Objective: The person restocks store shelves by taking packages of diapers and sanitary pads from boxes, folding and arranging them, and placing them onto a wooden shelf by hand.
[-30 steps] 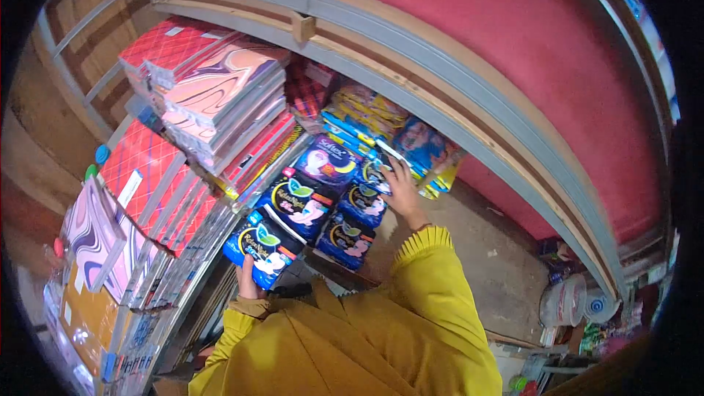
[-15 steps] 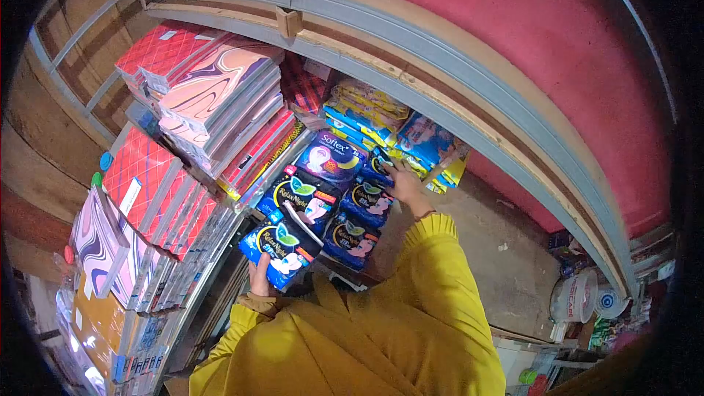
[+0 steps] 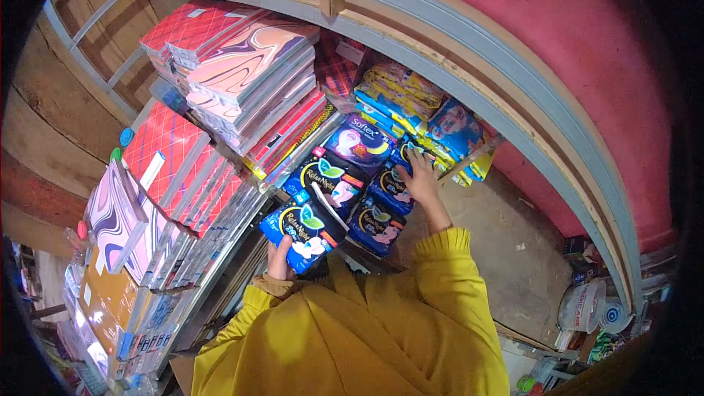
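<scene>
My left hand [image 3: 279, 258] grips the lower edge of a blue RelaxNight sanitary pad pack [image 3: 308, 231], thumb on its front. This pack lies tilted at the near end of a row, overlapping another RelaxNight pack [image 3: 331, 182]. Behind that lies a purple Softex pack [image 3: 361, 139]. My right hand [image 3: 422, 178] rests with fingers stretched over a dark blue pack [image 3: 400, 152] at the far end of the second row. Nearer me in that row are a RelaxNight pack [image 3: 393, 189] and another one [image 3: 376, 227].
Stacks of patterned hardcover books [image 3: 246, 59] stand to the left, with more red plaid ones [image 3: 165, 150] nearer. Yellow and blue packs [image 3: 400, 95] lie behind the pads. A grey metal rail [image 3: 469, 26] arches above the shelf. A white tub [image 3: 583, 306] sits at lower right.
The camera view has shifted, so the shelf appears further right and slightly higher. My right hand's fingers now lie flatter over the far pack. My left hand keeps its hold.
</scene>
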The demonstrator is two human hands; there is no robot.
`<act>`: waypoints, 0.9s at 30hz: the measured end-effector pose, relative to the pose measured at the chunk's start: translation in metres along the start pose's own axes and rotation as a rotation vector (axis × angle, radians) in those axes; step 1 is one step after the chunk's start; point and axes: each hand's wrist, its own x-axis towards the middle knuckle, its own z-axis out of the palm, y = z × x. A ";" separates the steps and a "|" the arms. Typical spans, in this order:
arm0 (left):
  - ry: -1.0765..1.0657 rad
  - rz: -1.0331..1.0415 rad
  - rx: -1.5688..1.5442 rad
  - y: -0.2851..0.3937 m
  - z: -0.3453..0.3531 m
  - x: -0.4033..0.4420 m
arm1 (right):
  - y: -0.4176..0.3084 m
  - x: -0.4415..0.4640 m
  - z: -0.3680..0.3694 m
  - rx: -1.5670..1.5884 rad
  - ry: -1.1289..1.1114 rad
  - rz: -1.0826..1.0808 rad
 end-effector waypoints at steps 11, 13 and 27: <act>-0.216 -0.013 -0.052 -0.005 0.059 0.020 | -0.140 -0.146 -0.025 1.353 -0.102 0.067; -0.293 -0.007 -0.002 -0.012 0.068 0.021 | -0.142 -0.150 -0.020 1.427 0.043 0.143; -0.429 -0.381 0.183 -0.010 0.065 0.019 | -0.012 -0.061 -0.054 1.343 0.244 0.434</act>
